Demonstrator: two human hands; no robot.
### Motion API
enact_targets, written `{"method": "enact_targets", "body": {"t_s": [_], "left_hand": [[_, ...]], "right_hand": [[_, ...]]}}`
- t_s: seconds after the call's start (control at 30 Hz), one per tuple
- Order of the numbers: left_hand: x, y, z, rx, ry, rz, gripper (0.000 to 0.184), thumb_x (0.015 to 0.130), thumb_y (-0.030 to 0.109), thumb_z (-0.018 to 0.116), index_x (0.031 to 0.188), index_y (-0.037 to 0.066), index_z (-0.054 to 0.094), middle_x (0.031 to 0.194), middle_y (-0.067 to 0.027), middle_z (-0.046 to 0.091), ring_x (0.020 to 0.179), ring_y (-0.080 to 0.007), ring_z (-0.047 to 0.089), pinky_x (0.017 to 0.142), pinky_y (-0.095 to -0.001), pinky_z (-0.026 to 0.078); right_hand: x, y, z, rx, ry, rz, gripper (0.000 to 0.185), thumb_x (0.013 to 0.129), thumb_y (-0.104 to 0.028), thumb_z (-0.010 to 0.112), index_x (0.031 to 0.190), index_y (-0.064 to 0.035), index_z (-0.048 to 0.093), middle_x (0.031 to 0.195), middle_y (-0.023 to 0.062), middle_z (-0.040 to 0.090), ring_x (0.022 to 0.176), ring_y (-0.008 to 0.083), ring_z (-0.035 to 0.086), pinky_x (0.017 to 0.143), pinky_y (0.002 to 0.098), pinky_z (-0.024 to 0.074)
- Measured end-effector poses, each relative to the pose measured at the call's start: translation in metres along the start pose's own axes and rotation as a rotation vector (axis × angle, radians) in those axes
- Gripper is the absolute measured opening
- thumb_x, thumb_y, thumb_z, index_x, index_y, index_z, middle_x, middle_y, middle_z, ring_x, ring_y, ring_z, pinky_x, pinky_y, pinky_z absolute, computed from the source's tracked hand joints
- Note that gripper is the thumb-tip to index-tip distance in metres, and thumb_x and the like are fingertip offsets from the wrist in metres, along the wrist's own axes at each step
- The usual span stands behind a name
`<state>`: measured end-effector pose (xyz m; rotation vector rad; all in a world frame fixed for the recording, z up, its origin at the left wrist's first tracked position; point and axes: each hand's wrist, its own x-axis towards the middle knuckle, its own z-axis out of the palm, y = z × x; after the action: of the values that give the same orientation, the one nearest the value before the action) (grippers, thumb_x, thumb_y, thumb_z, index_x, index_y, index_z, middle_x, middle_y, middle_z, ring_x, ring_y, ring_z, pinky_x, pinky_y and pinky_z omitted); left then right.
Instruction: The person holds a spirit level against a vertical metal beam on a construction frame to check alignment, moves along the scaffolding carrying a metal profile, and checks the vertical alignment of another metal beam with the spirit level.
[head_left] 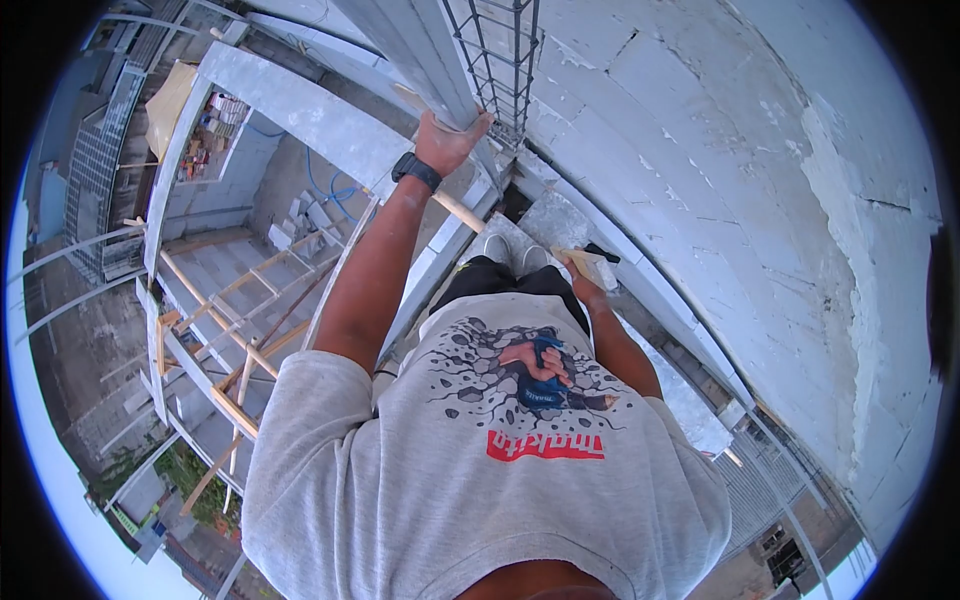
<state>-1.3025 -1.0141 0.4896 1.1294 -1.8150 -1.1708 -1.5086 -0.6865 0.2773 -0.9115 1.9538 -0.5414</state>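
Observation:
My left hand (452, 142), with a dark watch on the wrist, is raised ahead of me and wrapped round a long grey post (415, 45). Dust whitens its fingers. Low beside my right leg, my right hand (586, 284) is closed on a tool with a pale wooden part (580, 264) and a black part (602, 252); its exact kind does not show. My light shoes (497, 246) stand on a narrow grey ledge.
A rebar cage (502, 65) rises just right of the post. A pale block wall (700, 150) runs along my right. To my left the level drops to a lower floor with timber framing (240, 400), a blue hose (330, 190) and stacked blocks (300, 222).

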Motion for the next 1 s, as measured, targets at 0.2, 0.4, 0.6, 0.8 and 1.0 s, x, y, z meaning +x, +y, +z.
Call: {"method": "enact_targets", "body": {"t_s": [0.2, 0.4, 0.6, 0.8, 1.0], "left_hand": [[-0.004, 0.006, 0.000, 0.024, 0.000, -0.017, 0.020, 0.081, 0.019, 0.079, 0.086, 0.004, 0.067, 0.080, -0.0046, 0.066, 0.072, -0.0153, 0.061, 0.068, -0.0326, 0.050], [-0.006, 0.006, 0.000, 0.044, 0.005, -0.014, 0.023, 0.079, 0.020, 0.081, 0.087, 0.004, 0.067, 0.083, -0.0059, 0.067, 0.075, -0.0183, 0.063, 0.070, -0.0340, 0.051], [-0.005, 0.009, -0.001, 0.075, -0.040, -0.005, 0.022, 0.078, 0.018, 0.081, 0.087, 0.003, 0.067, 0.083, -0.0056, 0.067, 0.075, -0.0187, 0.063, 0.071, -0.0334, 0.051], [-0.008, 0.008, 0.001, 0.022, -0.005, 0.000, 0.021, 0.078, 0.016, 0.081, 0.085, 0.003, 0.067, 0.083, -0.0052, 0.066, 0.076, -0.0176, 0.063, 0.071, -0.0330, 0.051], [-0.011, 0.010, 0.000, 0.038, -0.007, -0.031, 0.022, 0.077, 0.016, 0.081, 0.087, 0.004, 0.067, 0.086, -0.0047, 0.067, 0.078, -0.0164, 0.063, 0.072, -0.0325, 0.051]], "right_hand": [[0.002, 0.028, 0.008, 0.021, 0.013, -0.067, 0.051, 0.095, -0.044, 0.061, 0.133, -0.0098, 0.059, 0.132, 0.0152, 0.061, 0.128, 0.0310, 0.054, 0.109, 0.0390, 0.0387], [-0.017, 0.033, 0.007, 0.059, 0.059, -0.039, 0.052, 0.093, -0.043, 0.064, 0.132, -0.0085, 0.060, 0.128, 0.0183, 0.063, 0.123, 0.0349, 0.057, 0.104, 0.0409, 0.0435], [-0.003, 0.056, 0.016, 0.020, 0.089, -0.018, 0.053, 0.093, -0.044, 0.063, 0.131, -0.0079, 0.060, 0.129, 0.0188, 0.062, 0.124, 0.0337, 0.056, 0.105, 0.0404, 0.0419], [0.014, 0.063, 0.016, 0.076, 0.039, -0.029, 0.051, 0.094, -0.043, 0.062, 0.130, -0.0080, 0.061, 0.130, 0.0162, 0.062, 0.124, 0.0319, 0.057, 0.106, 0.0396, 0.0412], [0.012, 0.042, 0.004, 0.055, 0.023, -0.009, 0.049, 0.095, -0.042, 0.061, 0.130, -0.0084, 0.061, 0.130, 0.0147, 0.063, 0.124, 0.0309, 0.056, 0.106, 0.0387, 0.0408]]}}
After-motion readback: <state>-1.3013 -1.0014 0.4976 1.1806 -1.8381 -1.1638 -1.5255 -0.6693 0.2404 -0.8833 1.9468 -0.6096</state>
